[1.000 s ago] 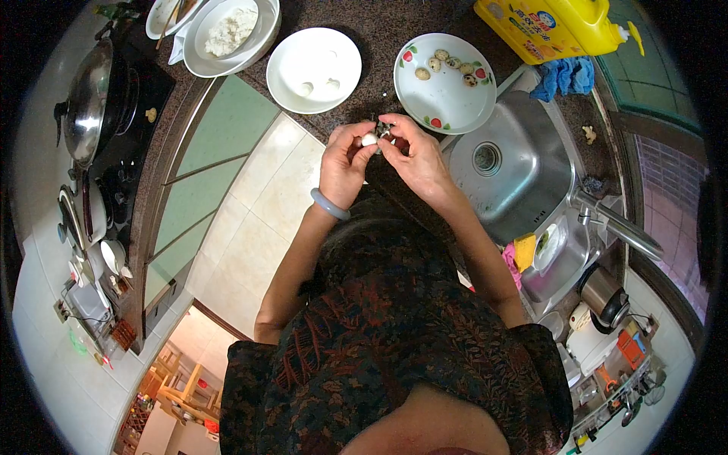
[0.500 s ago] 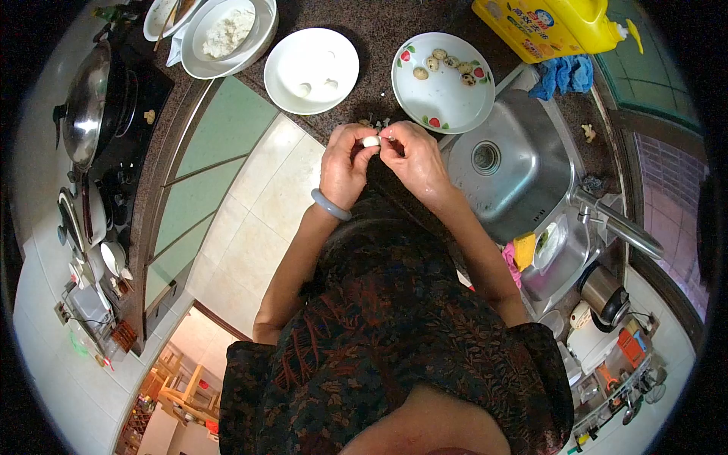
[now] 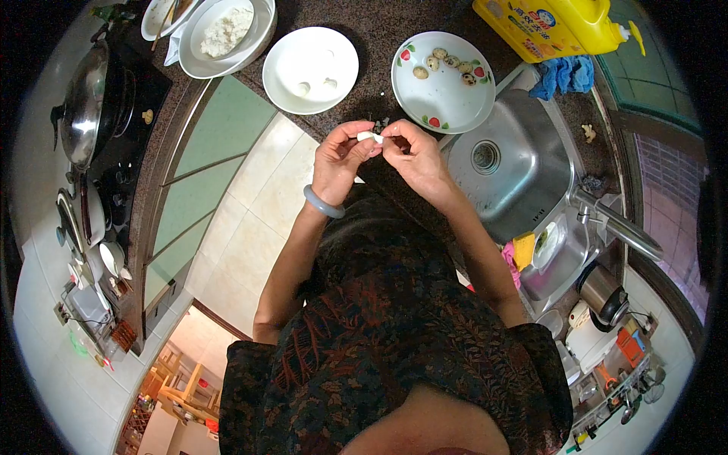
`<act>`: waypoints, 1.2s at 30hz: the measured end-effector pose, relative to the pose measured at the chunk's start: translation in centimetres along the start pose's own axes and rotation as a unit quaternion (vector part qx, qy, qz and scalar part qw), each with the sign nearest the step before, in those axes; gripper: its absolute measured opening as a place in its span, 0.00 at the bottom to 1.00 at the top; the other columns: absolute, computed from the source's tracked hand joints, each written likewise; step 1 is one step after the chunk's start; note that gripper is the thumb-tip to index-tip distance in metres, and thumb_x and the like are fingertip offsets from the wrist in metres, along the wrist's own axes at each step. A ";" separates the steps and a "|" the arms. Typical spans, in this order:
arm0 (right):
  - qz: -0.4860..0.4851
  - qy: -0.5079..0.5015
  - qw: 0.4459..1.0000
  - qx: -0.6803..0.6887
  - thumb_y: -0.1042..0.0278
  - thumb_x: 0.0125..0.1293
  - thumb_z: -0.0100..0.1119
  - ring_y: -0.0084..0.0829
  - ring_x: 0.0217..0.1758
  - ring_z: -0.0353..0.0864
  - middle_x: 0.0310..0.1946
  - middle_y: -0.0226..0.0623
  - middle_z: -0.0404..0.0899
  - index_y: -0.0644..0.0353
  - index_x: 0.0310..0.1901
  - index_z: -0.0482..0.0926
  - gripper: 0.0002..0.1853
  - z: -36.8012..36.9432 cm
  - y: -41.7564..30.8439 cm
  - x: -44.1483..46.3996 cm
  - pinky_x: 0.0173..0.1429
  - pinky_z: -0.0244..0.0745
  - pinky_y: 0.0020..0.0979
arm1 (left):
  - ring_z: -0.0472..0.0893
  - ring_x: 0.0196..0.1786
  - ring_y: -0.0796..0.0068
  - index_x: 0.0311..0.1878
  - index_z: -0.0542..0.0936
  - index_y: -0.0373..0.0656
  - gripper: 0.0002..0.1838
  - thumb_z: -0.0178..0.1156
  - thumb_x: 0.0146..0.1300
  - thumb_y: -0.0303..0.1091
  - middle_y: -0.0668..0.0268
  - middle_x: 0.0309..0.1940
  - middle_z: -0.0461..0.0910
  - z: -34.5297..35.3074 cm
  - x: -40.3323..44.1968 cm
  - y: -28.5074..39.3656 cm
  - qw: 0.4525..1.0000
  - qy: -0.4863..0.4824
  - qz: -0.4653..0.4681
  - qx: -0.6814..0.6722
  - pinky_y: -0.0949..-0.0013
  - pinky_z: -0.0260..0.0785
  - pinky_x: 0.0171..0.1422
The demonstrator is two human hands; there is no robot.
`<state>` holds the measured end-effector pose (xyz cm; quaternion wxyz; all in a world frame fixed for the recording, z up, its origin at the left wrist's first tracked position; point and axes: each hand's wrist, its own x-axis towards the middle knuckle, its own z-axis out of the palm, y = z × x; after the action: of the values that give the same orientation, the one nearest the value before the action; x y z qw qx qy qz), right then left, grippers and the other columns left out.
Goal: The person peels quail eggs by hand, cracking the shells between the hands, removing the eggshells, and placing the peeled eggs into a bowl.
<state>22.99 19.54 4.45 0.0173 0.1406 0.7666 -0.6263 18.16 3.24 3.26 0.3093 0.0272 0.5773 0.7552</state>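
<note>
Currently held item: white egg (image 3: 365,137), just off the near-left rim of the floral dish (image 3: 425,100).
Left hand (image 3: 338,156): thumb and fingers nearly closed, pinching the egg.
Right hand (image 3: 415,156): fingertips drawn together at the egg's end nearest the floral dish; cannot tell whether they grip or only touch.
Slip hazard: egg may squirt free if the left pinch is uneven.
Tear hazard: egg may split if right fingertips dig in.
Change from earlier frame: bracelet (image 3: 323,202) and left wrist sit slightly farther from the floral dish; egg appears more tilted.
</note>
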 end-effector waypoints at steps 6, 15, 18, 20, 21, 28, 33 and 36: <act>0.045 0.040 0.998 -0.028 0.74 0.64 0.63 0.21 0.34 0.78 0.32 0.38 0.81 0.64 0.44 0.77 0.08 -0.3 0.6 0.2 0.40 0.75 0.28 | 0.82 0.54 0.70 0.63 0.74 0.39 0.16 0.54 0.73 0.23 0.61 0.54 0.79 -0.2 0.0 0.2 0.993 -0.009 -0.038 -0.114 0.65 0.77 0.62; 0.061 0.007 0.995 0.081 0.75 0.69 0.58 0.20 0.34 0.77 0.33 0.35 0.82 0.64 0.47 0.76 0.07 -0.4 0.9 0.0 0.39 0.73 0.25 | 0.80 0.54 0.77 0.62 0.76 0.40 0.15 0.54 0.74 0.25 0.66 0.53 0.80 -0.1 0.0 0.8 0.983 0.007 -0.061 -0.172 0.71 0.76 0.61; 0.019 -0.014 0.996 0.086 0.76 0.69 0.57 0.19 0.35 0.78 0.36 0.36 0.83 0.64 0.48 0.76 0.08 -0.3 1.4 -0.1 0.41 0.74 0.25 | 0.80 0.54 0.77 0.60 0.77 0.39 0.14 0.56 0.72 0.25 0.66 0.52 0.80 -0.1 0.1 0.4 0.985 0.015 -0.055 -0.165 0.72 0.76 0.62; 0.016 -0.011 0.997 0.071 0.76 0.69 0.58 0.20 0.36 0.79 0.37 0.37 0.83 0.64 0.49 0.76 0.08 -0.3 1.0 -0.1 0.41 0.75 0.25 | 0.80 0.53 0.77 0.58 0.78 0.39 0.14 0.58 0.71 0.24 0.66 0.52 0.80 -0.1 0.2 -0.1 0.987 0.025 -0.049 -0.149 0.72 0.76 0.62; 0.014 -0.009 0.998 0.056 0.76 0.69 0.58 0.20 0.37 0.80 0.38 0.37 0.83 0.65 0.49 0.76 0.09 -0.4 0.6 -0.2 0.42 0.76 0.25 | 0.80 0.53 0.77 0.58 0.78 0.38 0.14 0.59 0.70 0.22 0.66 0.52 0.80 -0.1 0.2 -0.4 0.990 0.023 -0.032 -0.134 0.72 0.75 0.62; -0.010 0.003 1.000 -0.030 0.71 0.67 0.64 0.29 0.37 0.85 0.39 0.42 0.83 0.65 0.48 0.77 0.11 -0.2 -0.7 -0.2 0.41 0.79 0.30 | 0.80 0.52 0.78 0.55 0.79 0.37 0.16 0.63 0.64 0.16 0.67 0.47 0.82 0.0 0.3 -1.3 0.997 0.035 0.064 0.004 0.72 0.73 0.61; -0.053 0.027 0.991 -0.120 0.74 0.61 0.67 0.43 0.32 0.84 0.30 0.47 0.81 0.65 0.41 0.78 0.09 0.0 -0.7 -0.1 0.38 0.77 0.38 | 0.78 0.51 0.78 0.52 0.80 0.37 0.16 0.64 0.62 0.14 0.68 0.47 0.79 0.4 0.3 -1.4 0.990 0.044 0.118 0.061 0.73 0.72 0.60; -0.102 0.053 0.984 -0.136 0.75 0.60 0.66 0.46 0.31 0.83 0.28 0.48 0.79 0.65 0.40 0.77 0.09 0.3 -0.2 0.0 0.36 0.76 0.40 | 0.77 0.51 0.78 0.52 0.80 0.37 0.16 0.65 0.61 0.14 0.68 0.47 0.77 0.7 0.2 -1.3 0.987 0.051 0.133 0.070 0.72 0.71 0.60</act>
<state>22.89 19.21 4.59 -0.0684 0.0906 0.8547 -0.5066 18.87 4.10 2.24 0.1737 0.0864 0.6352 0.7475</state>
